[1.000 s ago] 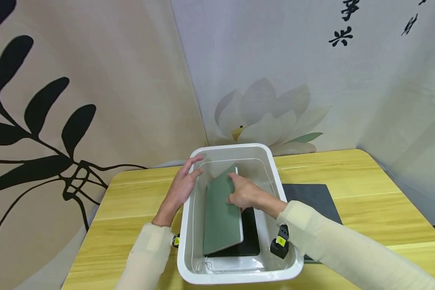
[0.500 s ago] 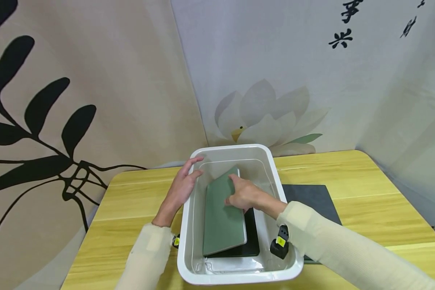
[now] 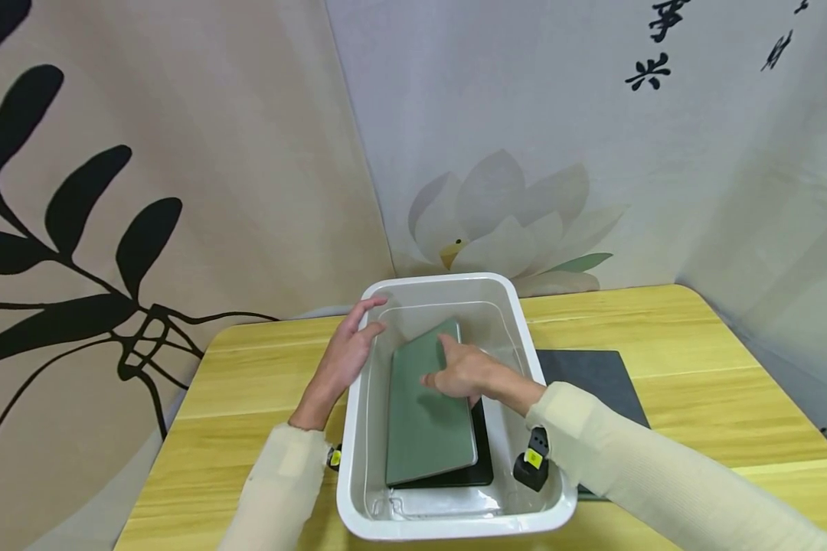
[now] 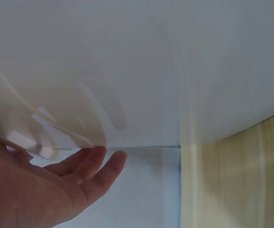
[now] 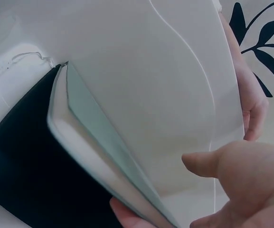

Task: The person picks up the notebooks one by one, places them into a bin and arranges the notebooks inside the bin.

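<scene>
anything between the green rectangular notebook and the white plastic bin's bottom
Yes: a flat black rectangular item lies on the bottom, partly under the notebook; the right hand has a finger under the notebook's edge.

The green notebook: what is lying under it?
Under the green notebook lies a flat black item in the bin, showing at the right and near edges. A finger of the right hand reaches beneath too. The middle is covered; anything else there cannot be seen.

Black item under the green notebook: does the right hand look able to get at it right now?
Probably yes, but only at its exposed right edge: from above, the green notebook covers most of the black item, and the right hand is at that notebook's edge.
</scene>
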`<state>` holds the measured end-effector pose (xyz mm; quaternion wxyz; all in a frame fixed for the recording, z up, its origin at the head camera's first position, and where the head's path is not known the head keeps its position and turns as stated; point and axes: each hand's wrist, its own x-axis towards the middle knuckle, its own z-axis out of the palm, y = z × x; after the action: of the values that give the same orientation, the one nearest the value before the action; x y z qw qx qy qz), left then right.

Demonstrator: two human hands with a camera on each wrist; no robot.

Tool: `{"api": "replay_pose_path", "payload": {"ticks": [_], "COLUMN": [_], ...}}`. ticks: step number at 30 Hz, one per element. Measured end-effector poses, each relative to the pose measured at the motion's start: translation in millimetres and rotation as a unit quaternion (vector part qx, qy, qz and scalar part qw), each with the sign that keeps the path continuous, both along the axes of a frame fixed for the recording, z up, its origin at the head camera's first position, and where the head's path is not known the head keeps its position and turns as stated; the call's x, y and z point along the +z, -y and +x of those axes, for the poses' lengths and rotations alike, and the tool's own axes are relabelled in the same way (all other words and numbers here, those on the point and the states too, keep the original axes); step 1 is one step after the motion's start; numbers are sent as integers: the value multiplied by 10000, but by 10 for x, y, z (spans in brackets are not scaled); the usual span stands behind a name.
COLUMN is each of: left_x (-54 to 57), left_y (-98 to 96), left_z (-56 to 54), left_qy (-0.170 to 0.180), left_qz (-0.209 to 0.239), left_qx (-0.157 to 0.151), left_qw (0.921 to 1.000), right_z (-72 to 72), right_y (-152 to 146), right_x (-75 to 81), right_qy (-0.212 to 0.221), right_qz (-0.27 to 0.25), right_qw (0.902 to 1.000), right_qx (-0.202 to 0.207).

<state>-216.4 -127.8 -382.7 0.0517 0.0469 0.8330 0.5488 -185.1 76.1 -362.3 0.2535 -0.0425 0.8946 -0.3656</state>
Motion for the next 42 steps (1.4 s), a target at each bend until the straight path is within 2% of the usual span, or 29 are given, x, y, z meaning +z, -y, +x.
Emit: {"api": "replay_pose_path", "payload": {"ticks": [6,19,31,42], "left_x": [-6,-7,-12,-4], "left_y": [4,10,2,10], "left_z": [-11,-8,-8,-8], "left_qy": [-50,78,-3,-8], "left_qz": [7,125,55,83], "left_qx": [-21,-57,-17,-41], "left_qw": [10000,9999,10000,10000], "right_z": [12,28,24,8], "right_y": [-6,-12,-14,-14], "right_x": [2,-9,-1,11], "right_qy": [46,144,229,154], "right_qz": [86,242,502,973], "right_qw": [10000,9995,9983,9943], "right_qx": [-7,119,201,418]}}
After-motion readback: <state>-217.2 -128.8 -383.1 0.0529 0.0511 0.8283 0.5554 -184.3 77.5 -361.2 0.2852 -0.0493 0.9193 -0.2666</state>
